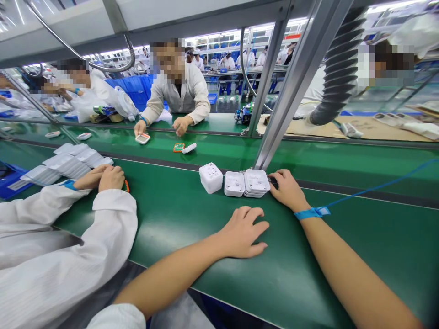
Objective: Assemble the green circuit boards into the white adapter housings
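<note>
My left hand (245, 232) rests palm down on the green worktop (171, 219), fingers spread and nothing in it. At the worktop's far edge, my right hand (288, 189) has its fingers curled around a small dark object (273, 182), mostly hidden by the hand and too unclear to name. Just left of those fingers is a stack of square white plastic covers (257, 181). Beside that stack sits another white cover (235, 183), and further left a tilted pile of white covers (211, 177). A blue wrist strap (312, 213) with a cord circles my right wrist.
Behind the worktop runs a green conveyor (219, 157) carrying an orange-edged circuit board (179, 147) and a white cover (189, 147). A metal post (291, 87) rises near my right hand. At left, a co-worker's hands (103, 177) work near piled white covers (68, 161). Another person (178, 89) sits opposite.
</note>
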Action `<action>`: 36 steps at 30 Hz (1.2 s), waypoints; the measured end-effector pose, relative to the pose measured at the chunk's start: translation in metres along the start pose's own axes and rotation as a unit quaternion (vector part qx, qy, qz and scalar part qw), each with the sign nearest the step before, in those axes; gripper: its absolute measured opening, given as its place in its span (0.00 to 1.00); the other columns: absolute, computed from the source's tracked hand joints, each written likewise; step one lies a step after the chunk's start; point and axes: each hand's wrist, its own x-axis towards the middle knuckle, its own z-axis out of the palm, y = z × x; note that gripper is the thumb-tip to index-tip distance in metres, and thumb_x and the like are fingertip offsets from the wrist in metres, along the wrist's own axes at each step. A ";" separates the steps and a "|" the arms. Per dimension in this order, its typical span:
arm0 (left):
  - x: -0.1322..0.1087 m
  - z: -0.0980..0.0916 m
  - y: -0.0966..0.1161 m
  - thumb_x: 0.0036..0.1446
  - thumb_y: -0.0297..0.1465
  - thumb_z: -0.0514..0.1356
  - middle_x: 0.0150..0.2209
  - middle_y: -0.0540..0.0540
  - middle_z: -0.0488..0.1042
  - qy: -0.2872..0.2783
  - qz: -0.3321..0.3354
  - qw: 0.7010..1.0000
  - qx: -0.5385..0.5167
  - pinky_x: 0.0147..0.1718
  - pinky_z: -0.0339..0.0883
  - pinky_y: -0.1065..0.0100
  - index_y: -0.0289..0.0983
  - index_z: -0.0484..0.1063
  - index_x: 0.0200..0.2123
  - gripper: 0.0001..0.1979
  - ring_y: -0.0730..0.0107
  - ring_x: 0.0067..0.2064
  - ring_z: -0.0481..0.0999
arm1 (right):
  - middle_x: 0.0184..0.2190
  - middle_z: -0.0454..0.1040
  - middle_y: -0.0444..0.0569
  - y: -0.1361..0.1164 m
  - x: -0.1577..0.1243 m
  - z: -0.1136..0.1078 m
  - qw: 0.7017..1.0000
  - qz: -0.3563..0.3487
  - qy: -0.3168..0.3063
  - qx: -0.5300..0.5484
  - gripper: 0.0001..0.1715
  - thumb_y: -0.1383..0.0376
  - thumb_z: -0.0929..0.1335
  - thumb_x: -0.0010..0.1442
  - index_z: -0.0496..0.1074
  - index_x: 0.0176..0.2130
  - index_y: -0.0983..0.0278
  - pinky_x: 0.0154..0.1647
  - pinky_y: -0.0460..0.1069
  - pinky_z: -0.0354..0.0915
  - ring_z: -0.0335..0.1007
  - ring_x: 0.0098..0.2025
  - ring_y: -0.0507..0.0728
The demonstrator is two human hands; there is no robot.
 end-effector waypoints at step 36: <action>-0.002 0.005 -0.003 0.58 0.61 0.56 0.59 0.33 0.66 -0.002 0.024 1.000 -0.007 0.55 0.61 0.49 0.35 0.59 0.65 0.44 0.48 0.55 0.64 | 0.44 0.70 0.57 0.002 -0.001 0.000 0.998 0.036 0.010 0.043 0.18 0.58 0.64 0.63 0.76 0.45 0.65 0.43 0.57 0.72 0.71 0.35 0.58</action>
